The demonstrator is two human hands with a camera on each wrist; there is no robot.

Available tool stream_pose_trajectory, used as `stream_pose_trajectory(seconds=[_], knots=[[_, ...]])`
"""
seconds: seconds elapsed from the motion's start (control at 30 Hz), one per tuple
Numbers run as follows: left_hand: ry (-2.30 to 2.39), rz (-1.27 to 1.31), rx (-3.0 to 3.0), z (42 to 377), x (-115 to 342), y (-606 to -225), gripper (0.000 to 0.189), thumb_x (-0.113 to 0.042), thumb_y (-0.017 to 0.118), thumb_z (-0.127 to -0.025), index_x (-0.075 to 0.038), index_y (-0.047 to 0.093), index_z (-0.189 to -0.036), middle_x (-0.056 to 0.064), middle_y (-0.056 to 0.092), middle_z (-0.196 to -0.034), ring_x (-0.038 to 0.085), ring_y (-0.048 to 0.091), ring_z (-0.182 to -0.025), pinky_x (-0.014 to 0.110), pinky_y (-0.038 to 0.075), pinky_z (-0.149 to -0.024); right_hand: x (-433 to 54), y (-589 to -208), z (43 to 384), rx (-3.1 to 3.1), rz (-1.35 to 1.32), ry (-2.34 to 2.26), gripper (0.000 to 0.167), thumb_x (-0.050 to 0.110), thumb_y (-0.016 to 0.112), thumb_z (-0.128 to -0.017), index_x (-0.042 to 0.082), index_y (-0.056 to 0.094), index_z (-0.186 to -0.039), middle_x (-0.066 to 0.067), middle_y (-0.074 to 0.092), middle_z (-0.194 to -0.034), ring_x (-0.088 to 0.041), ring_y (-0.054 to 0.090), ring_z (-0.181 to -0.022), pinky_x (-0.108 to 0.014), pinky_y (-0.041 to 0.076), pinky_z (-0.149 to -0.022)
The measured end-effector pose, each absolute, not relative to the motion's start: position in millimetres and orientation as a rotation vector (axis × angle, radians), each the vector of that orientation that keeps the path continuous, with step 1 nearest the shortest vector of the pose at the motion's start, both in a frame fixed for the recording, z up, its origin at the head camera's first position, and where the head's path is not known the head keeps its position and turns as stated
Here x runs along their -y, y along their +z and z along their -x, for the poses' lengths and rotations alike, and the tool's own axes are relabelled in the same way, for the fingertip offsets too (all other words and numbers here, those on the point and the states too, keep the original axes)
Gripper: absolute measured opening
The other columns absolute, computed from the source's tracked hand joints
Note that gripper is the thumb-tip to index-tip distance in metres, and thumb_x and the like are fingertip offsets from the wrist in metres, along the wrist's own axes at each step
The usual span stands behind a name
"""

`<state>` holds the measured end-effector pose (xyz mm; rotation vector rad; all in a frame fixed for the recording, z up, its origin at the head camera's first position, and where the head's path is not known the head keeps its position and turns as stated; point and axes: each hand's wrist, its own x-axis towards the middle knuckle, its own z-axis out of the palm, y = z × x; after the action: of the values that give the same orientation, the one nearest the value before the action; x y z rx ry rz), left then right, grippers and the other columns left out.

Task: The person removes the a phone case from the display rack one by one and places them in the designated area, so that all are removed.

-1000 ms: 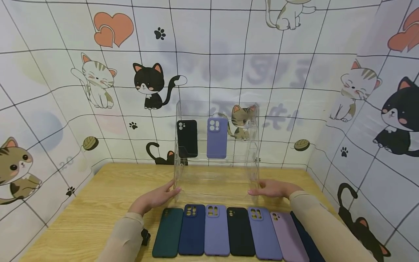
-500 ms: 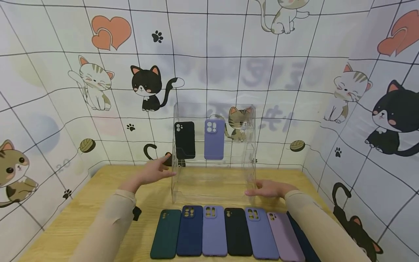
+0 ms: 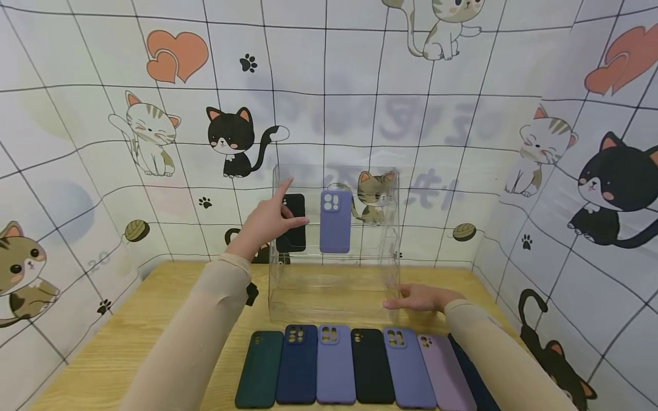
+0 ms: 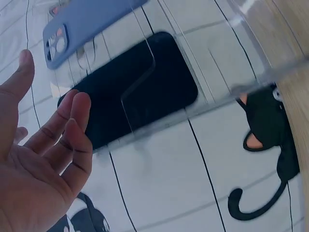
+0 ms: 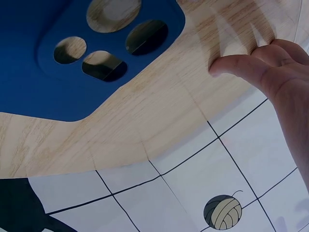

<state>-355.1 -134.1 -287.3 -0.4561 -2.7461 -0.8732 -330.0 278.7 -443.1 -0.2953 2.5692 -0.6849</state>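
Observation:
A clear two-tier display rack (image 3: 334, 279) stands on the table. Its upper shelf carries a black phone case (image 3: 294, 242) at left and a lavender phone case (image 3: 335, 228) beside it. My left hand (image 3: 264, 222) is in front of the black case and partly covers it, index finger pointing up and thumb pointing right. In the left wrist view its loosely bent fingers (image 4: 79, 106) overlap one end of the black case, and nothing is gripped. My right hand (image 3: 424, 298) rests against the rack's lower right side, thumb straight, and its fingertips meet the clear panel in the right wrist view.
Phone cases lie side by side along the front: a green one (image 3: 259, 371), a navy one (image 3: 297, 365), lavender, black (image 3: 372, 365), lavender again, mauve (image 3: 447, 371), and a dark blue one partly under the right sleeve. A cat-print sheet (image 3: 329, 114) surrounds the table (image 3: 169, 319).
My left hand has left the rack's lower left side and moved up and right to the black case. The right hand stays on the rack's right side.

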Motion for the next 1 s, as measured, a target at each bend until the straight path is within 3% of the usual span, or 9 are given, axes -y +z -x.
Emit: stream_pose_trajectory(seconds=[0.2,0.53,0.77,1.0], knots=[[-0.92,0.493,2.748,366,100,-285,0.107,-0.04,0.083,-0.095,-0.038,0.009,-0.172,0.004,0.078,-0.102,0.023,0.074,-0.089,0.046,0.06,-0.083,-278,-447,332,-2.559,0.299,-0.702,0.106,0.079,0.067,-0.089,0.019,0.033,-0.169,-0.026,0.037,-0.17,-0.053,0.033,-0.157,-0.073,0.034,-0.12],[-0.891,0.459,2.858,381,78,-291,0.104,-0.033,0.08,-0.098,-0.044,0.006,-0.171,0.006,0.08,-0.099,0.028,0.075,-0.072,0.036,0.051,-0.059,-277,-446,330,-2.569,0.3,-0.688,0.103,0.078,0.065,-0.091,0.02,0.031,-0.17,-0.025,0.036,-0.17,-0.053,0.031,-0.158,-0.074,0.032,-0.121],[-0.864,0.422,2.898,386,73,-299,0.099,-0.029,0.078,-0.099,-0.045,0.011,-0.171,0.006,0.079,-0.095,0.025,0.073,-0.069,0.036,0.049,-0.059,-277,-445,330,-2.572,0.307,-0.687,0.107,0.08,0.065,-0.089,0.017,0.032,-0.169,-0.025,0.037,-0.17,-0.053,0.03,-0.159,-0.074,0.031,-0.122],[-0.925,0.465,2.872,386,71,-308,0.102,-0.021,0.077,-0.1,-0.046,0.007,-0.171,0.012,0.082,-0.097,0.026,0.077,-0.067,0.037,0.051,-0.065,-277,-444,330,-2.58,0.316,-0.686,0.108,0.081,0.065,-0.088,0.015,0.035,-0.168,-0.026,0.037,-0.169,-0.054,0.031,-0.157,-0.075,0.032,-0.121]])
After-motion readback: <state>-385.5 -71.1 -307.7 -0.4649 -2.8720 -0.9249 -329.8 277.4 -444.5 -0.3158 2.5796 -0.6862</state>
